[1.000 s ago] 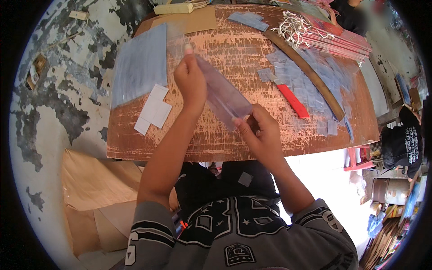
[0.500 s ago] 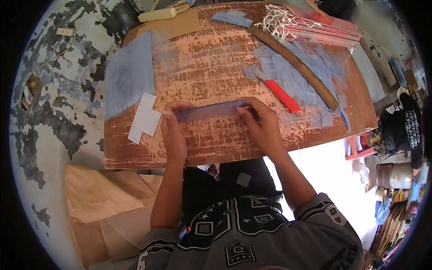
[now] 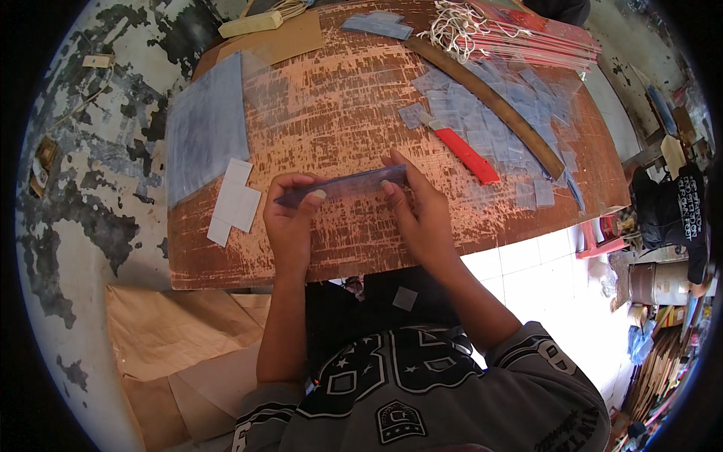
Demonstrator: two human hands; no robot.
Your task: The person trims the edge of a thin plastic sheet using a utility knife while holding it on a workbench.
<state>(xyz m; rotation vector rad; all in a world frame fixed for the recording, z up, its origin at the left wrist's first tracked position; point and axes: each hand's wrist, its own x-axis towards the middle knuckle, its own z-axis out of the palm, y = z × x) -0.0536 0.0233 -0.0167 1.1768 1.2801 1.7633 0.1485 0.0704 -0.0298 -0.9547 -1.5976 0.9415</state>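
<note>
Left fingers [image 3: 307,205]: clamped on the left end; thumb on near face, other fingers behind.
Right fingers [image 3: 397,197]: clamped near the right end; thumb on near face, others behind.
Plastic strip [image 3: 350,184]: translucent, bluish, long and narrow; spans between both sets of fingers, right end higher in view.
Worktop [image 3: 331,98]: brown, finish badly scraped; runs under and beyond the fingers.
White card [image 3: 235,202]: stepped outline, flat, just left of left fingers.
Cutter knife [image 3: 465,154]: red handle, beyond and right of right fingers, blade end pointing away.
Small plastic pieces [image 3: 482,124]: loose spread, right of right fingers, past the knife.
Brown bar [image 3: 501,105]: long, lying across those pieces.
Plastic sheet [image 3: 207,124]: large, bluish, beyond and left of left fingers.
Cardboard [image 3: 290,47]: flat, well beyond left fingers; cream block [image 3: 250,23] on it.
White strings [image 3: 456,30]: tangled, well beyond right fingers, at the end of red-edged packs [image 3: 557,54].
</note>
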